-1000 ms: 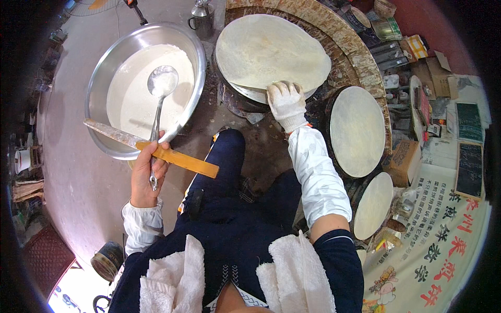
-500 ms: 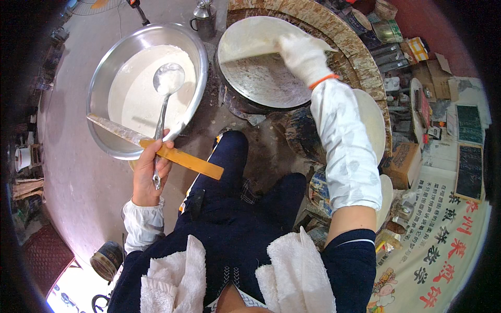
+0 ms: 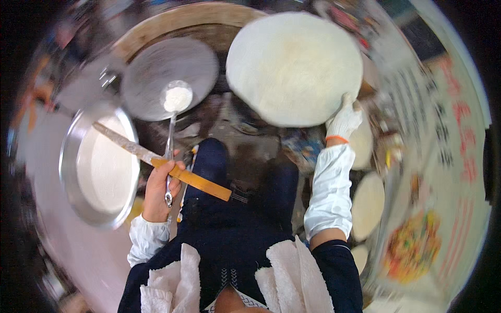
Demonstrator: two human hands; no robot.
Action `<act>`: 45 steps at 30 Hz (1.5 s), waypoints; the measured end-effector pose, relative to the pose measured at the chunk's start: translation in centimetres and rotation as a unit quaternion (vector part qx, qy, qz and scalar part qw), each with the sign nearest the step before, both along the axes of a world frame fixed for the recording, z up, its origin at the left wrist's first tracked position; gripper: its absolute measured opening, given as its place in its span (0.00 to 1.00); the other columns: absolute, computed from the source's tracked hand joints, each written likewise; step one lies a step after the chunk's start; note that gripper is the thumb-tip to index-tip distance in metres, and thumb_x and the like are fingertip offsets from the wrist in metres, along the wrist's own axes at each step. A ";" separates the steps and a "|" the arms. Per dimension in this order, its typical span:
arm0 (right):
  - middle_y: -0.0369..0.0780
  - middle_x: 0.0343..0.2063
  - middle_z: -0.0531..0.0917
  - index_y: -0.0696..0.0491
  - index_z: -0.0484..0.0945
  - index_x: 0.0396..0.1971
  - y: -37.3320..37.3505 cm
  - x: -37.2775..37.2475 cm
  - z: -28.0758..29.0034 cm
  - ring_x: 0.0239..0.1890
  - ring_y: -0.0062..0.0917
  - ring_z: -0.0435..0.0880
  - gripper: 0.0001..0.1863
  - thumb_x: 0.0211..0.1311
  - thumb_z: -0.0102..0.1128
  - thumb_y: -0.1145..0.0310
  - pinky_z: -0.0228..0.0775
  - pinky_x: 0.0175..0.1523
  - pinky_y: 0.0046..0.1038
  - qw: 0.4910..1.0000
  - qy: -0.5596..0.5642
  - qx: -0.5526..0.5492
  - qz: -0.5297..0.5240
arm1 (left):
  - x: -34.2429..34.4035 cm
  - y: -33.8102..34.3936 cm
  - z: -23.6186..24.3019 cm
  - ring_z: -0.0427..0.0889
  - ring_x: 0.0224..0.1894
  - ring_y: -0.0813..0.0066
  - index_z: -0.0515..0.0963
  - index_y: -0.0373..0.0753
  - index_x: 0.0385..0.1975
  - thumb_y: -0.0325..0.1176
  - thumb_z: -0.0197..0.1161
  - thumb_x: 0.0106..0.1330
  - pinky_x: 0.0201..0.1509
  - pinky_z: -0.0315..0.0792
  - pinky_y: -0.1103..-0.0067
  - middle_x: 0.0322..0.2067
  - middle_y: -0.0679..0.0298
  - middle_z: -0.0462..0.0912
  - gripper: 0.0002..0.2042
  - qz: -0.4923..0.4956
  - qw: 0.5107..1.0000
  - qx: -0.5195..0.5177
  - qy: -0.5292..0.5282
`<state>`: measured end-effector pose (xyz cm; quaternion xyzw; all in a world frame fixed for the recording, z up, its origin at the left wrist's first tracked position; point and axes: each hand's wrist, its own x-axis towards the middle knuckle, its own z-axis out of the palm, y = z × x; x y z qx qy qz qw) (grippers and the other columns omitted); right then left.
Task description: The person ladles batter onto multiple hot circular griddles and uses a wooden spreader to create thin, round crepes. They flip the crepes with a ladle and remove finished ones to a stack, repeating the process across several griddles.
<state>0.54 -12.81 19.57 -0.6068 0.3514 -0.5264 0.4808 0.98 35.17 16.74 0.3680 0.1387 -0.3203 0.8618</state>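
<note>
Blurred stall; left hand grips ladle, wooden spreader; gloved right hand pinches crepe.

L hand grips ladle w/ batter over griddle; gloved R hand lifts crepe

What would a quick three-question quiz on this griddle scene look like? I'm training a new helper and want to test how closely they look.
1. True or false: the ladle over the round griddle is empty.
2. Which hand lifts the large thin flatbread? A) bare left hand B) gloved right hand
3. What long flat tool does the left hand grip along with the ladle?

Key:
1. False; its bowl holds white batter.
2. B; it grips the flatbread's lower right edge.
3. A wooden spreader stick, lying across the rim of the metal batter basin.
</note>
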 end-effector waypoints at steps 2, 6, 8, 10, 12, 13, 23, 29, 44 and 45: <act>0.49 0.39 0.87 0.67 0.81 0.46 -1.3 -13.4 -2.4 0.41 0.30 0.84 0.21 0.62 0.64 0.64 0.74 0.50 0.31 0.985 0.142 -0.005 -0.096 | -0.4 -1.2 -0.7 0.67 0.16 0.86 0.68 0.31 0.60 0.30 0.54 0.73 0.16 0.61 0.89 0.37 0.58 0.82 0.18 -0.073 0.997 -0.009 -0.011; 0.44 0.42 0.86 0.65 0.79 0.51 11.7 -42.5 -2.6 0.42 0.25 0.83 0.22 0.62 0.68 0.66 0.74 0.50 0.27 0.925 0.236 0.034 -0.295 | -2.8 -0.8 -4.3 0.65 0.15 0.88 0.69 0.30 0.60 0.32 0.53 0.75 0.15 0.61 0.90 0.37 0.59 0.81 0.18 -0.245 0.968 -0.059 -0.013; 0.42 0.40 0.86 0.65 0.80 0.49 21.9 -56.8 -5.7 0.40 0.23 0.82 0.21 0.63 0.67 0.64 0.74 0.48 0.25 0.909 0.146 0.074 -0.383 | -3.7 -0.3 -6.3 0.64 0.14 0.89 0.68 0.32 0.61 0.33 0.53 0.76 0.12 0.59 0.90 0.37 0.62 0.80 0.18 -0.351 0.933 -0.075 -0.018; 0.41 0.36 0.85 0.65 0.81 0.46 35.5 -63.6 -6.6 0.37 0.23 0.81 0.21 0.64 0.66 0.61 0.74 0.45 0.25 0.834 0.168 0.077 -0.521 | -2.8 -0.5 -8.3 0.64 0.16 0.91 0.67 0.32 0.62 0.32 0.51 0.77 0.13 0.59 0.90 0.37 0.63 0.80 0.18 -0.418 0.907 -0.032 -0.039; 0.36 0.26 0.82 0.61 0.81 0.40 49.1 -69.8 -7.2 0.24 0.19 0.76 0.16 0.64 0.66 0.62 0.68 0.29 0.25 0.777 0.061 0.088 -0.621 | -5.1 -0.6 -5.6 0.63 0.16 0.91 0.66 0.30 0.63 0.32 0.50 0.77 0.14 0.60 0.91 0.38 0.63 0.80 0.19 -0.490 0.868 -0.033 -0.080; 0.35 0.23 0.80 0.60 0.81 0.38 55.2 -71.5 -6.8 0.19 0.18 0.72 0.14 0.64 0.66 0.62 0.64 0.24 0.25 0.740 0.020 0.100 -0.665 | -5.6 -0.7 -4.8 0.62 0.16 0.91 0.65 0.29 0.64 0.31 0.50 0.77 0.15 0.60 0.91 0.39 0.63 0.80 0.19 -0.521 0.846 -0.041 -0.105; 0.46 0.48 0.84 0.56 0.75 0.49 106.2 -67.7 -26.0 0.48 0.38 0.82 0.14 0.69 0.49 0.66 0.73 0.52 0.34 0.258 0.468 0.528 -0.660 | -8.4 0.9 -3.0 0.62 0.19 0.94 0.59 0.30 0.68 0.32 0.47 0.79 0.20 0.59 0.92 0.43 0.69 0.76 0.22 -0.710 0.694 -0.066 -0.104; 0.39 0.56 0.82 0.48 0.76 0.58 111.7 -64.1 -40.0 0.55 0.35 0.81 0.20 0.69 0.52 0.61 0.76 0.57 0.37 0.222 0.471 0.662 -0.539 | -8.6 -0.7 -3.0 0.61 0.16 0.90 0.55 0.28 0.69 0.28 0.49 0.78 0.15 0.60 0.90 0.42 0.61 0.77 0.23 -0.716 0.692 -0.049 -0.077; 0.36 0.32 0.82 0.51 0.77 0.40 104.5 -66.8 -44.1 0.27 0.29 0.76 0.11 0.69 0.50 0.60 0.72 0.30 0.29 0.216 -0.551 0.132 -0.795 | -12.8 -2.0 -3.3 0.61 0.16 0.89 0.54 0.28 0.69 0.29 0.48 0.79 0.15 0.63 0.89 0.42 0.60 0.76 0.23 -0.736 0.674 -0.032 -0.052; 0.36 0.31 0.82 0.50 0.77 0.39 103.7 -67.0 -44.5 0.26 0.29 0.76 0.11 0.70 0.50 0.60 0.71 0.29 0.29 0.227 -0.550 0.137 -0.792 | -13.2 -1.7 -3.0 0.61 0.16 0.89 0.54 0.28 0.69 0.29 0.48 0.79 0.15 0.62 0.89 0.41 0.60 0.76 0.23 -0.733 0.677 -0.029 -0.054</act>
